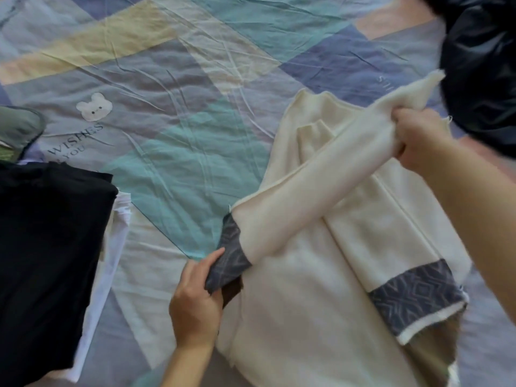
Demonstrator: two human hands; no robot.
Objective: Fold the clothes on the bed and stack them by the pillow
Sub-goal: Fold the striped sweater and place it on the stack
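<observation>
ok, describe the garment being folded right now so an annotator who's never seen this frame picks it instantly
On the pastel patchwork bedsheet, look right of centre: the cream sweater lies spread between the two hands. The left hand pinches one blue-grey patterned cuff while the right hand grips the sleeve near the shoulder. Unlike the black folded garment at left and the dark shiny one top right, it is pale with patterned cuffs.

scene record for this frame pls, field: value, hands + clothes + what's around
left hand: pinches the grey patterned cuff of a sleeve
right hand: grips the upper end of the same sleeve, lifted across the garment
cream sweater: lies on the bed, other sleeve already folded over the body
folded stack: black garment on top of a white one, at the left edge
dark jacket: unfolded, top right
bedsheet: pastel patchwork, creased
pillow: only a green corner at far left, unsure
</observation>
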